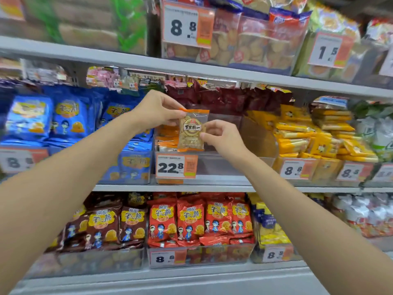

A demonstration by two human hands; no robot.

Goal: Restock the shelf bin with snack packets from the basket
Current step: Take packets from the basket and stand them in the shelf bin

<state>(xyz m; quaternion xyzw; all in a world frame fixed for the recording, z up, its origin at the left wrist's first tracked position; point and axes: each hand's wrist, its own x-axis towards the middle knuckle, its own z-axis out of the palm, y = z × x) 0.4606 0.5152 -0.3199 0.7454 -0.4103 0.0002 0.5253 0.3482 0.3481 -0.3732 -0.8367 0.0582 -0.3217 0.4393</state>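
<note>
A small clear snack packet with orange ends and a round brown label hangs upright in front of the middle shelf. My left hand pinches its top left corner. My right hand pinches its right edge lower down. Directly behind and below the packet is a clear plastic shelf bin with a 22.8 price tag. A few matching orange packets lie in the bin's left part; its right part looks bare. The basket is out of view.
Blue snack bags fill the bin to the left, yellow packets the bin to the right. Dark red bags stand behind. Red and brown bags pack the shelf below; biscuit packs sit on the shelf above.
</note>
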